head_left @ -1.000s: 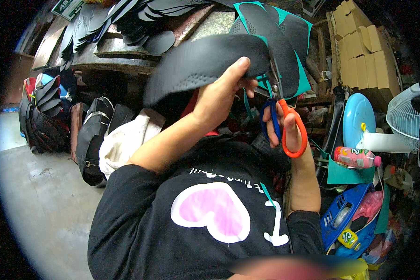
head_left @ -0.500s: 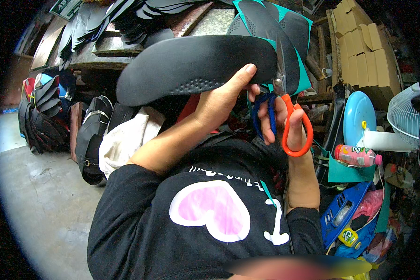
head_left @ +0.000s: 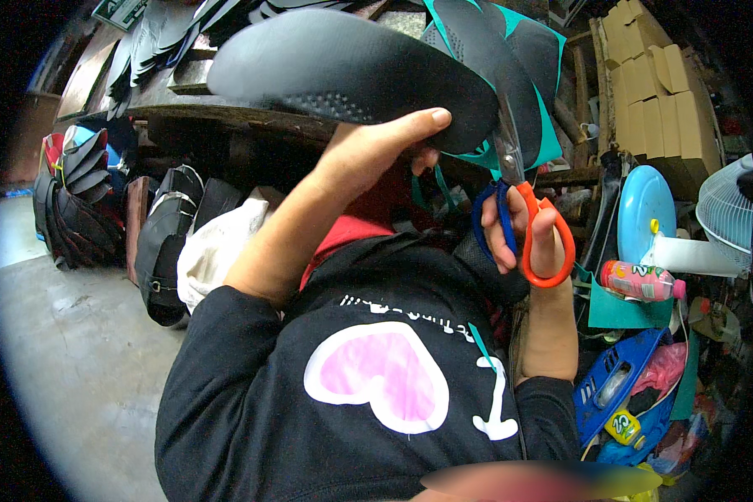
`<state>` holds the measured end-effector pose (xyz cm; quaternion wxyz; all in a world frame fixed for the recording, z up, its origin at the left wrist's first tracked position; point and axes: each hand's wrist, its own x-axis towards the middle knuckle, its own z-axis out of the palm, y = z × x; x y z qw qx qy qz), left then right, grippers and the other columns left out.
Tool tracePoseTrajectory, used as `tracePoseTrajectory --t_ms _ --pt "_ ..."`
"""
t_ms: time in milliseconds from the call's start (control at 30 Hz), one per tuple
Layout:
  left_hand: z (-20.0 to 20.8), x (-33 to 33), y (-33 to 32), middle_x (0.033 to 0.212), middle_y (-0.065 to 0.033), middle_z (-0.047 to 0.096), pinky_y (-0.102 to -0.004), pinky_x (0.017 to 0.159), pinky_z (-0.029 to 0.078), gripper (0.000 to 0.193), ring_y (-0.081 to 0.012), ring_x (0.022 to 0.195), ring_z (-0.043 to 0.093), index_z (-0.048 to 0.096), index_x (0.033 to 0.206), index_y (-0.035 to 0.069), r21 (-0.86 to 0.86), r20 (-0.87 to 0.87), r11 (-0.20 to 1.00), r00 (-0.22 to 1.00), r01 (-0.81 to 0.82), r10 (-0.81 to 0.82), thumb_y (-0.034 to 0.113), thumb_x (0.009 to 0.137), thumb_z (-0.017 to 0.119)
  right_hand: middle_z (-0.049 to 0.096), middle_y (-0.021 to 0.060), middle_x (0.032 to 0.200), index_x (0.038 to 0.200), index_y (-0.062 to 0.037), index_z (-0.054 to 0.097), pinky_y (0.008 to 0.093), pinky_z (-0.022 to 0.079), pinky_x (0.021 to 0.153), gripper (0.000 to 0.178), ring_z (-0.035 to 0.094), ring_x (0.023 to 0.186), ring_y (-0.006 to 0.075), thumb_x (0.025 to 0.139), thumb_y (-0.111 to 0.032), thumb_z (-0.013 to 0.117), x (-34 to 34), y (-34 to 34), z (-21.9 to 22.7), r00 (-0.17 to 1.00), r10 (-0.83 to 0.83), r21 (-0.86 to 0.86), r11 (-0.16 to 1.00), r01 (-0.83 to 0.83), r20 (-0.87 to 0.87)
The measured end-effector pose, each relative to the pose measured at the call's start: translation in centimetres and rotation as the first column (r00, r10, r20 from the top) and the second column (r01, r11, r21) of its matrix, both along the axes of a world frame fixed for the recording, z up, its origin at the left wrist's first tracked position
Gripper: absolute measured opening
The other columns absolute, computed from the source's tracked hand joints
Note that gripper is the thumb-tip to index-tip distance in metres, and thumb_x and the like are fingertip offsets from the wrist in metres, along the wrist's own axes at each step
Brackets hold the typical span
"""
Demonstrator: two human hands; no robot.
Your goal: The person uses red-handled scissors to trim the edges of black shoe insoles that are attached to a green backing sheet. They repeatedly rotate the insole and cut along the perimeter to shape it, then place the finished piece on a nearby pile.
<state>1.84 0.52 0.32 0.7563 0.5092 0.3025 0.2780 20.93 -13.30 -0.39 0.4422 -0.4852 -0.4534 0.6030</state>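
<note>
A black insole with a patch of small bumps is tilted up in front of me. My left hand grips it near its right end, thumb on top and fingers underneath. My right hand has its fingers through the handles of scissors, one loop orange and the other blue. The blades point up along the insole's right end, and whether they touch its edge is hard to see. Teal trimming shows at the underside of that end. Behind the blades lie more black insole pieces with teal borders.
A wooden bench carries stacks of dark soles. Cardboard boxes are piled at the far right, above a white fan and a pink bottle. Bundled black soles and a white cloth are at left.
The insole's left end has swung up and away, with my left hand rising slightly. My right hand and the scissors have shifted a little right and nearer me.
</note>
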Motion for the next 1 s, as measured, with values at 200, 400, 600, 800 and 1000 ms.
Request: tracePoseTrajectory --t_ms 200,400,600,800,1000 --pt "0.6 -1.2 1.8 0.059 -0.0044 0.056 -0.0237 0.041 0.038 0.016 -0.0122 0.046 0.05 0.061 0.075 0.003 0.144 0.054 0.989 0.998 0.019 -0.027 0.016 0.08 0.069 0.046 -0.002 0.046 0.088 -0.0008 0.054 0.0185 0.029 0.036 0.088 0.04 0.037 0.0053 0.069 -0.086 0.042 0.9 -0.8 -0.1 0.998 0.038 -0.047 0.998 -0.036 0.046" --pt "1.2 -1.3 1.8 0.055 -0.0045 0.054 -0.0241 0.038 0.036 0.017 -0.012 0.042 0.049 0.06 0.073 0.003 0.186 -0.021 0.981 0.999 0.048 -0.045 0.015 0.08 0.069 0.045 -0.0024 0.046 0.088 -0.0001 0.054 0.0177 0.029 0.035 0.089 0.039 0.036 0.0055 0.067 -0.086 0.043 0.6 -0.7 -0.1 0.997 -0.005 0.002 1.0 0.004 0.081" --pt "2.2 -2.0 2.0 0.065 -0.0049 0.06 -0.0244 0.041 0.041 0.02 -0.0121 0.047 0.053 0.064 0.081 0.003 0.125 -0.092 0.984 0.989 0.125 -0.114 0.019 0.074 0.074 0.045 -0.0006 0.043 0.084 0.0017 0.052 0.0187 0.032 0.033 0.09 0.039 0.032 0.007 0.067 -0.086 0.044 0.2 -0.9 -1.2 0.994 0.033 -0.082 0.996 -0.024 0.105" --pt "1.3 -3.8 3.2 0.088 -0.0067 0.066 -0.0309 0.059 0.054 0.036 -0.015 0.077 0.062 0.065 0.102 0.003 0.57 -0.425 0.76 0.904 0.312 -0.053 0.016 0.07 0.076 0.04 -0.0013 0.043 0.091 -0.0036 0.049 0.0204 0.032 0.031 0.079 0.036 0.031 0.0084 0.077 -0.079 0.034 -0.1 -1.7 -2.7 1.0 0.026 -0.14 0.99 -0.028 -0.011" --pt "5.0 -7.5 13.1 0.09 -0.0082 0.065 -0.0274 0.051 0.051 0.045 -0.0151 0.071 0.062 0.052 0.118 0.005 0.736 -0.102 0.637 0.892 -0.23 0.44 0.008 0.076 0.07 0.04 0.0008 0.043 0.089 0.0 0.048 0.0202 0.03 0.03 0.074 0.035 0.03 0.0099 0.082 -0.073 0.039 2.7 -3.8 -1.5 0.959 -0.282 0.036 0.958 0.283 -0.033"
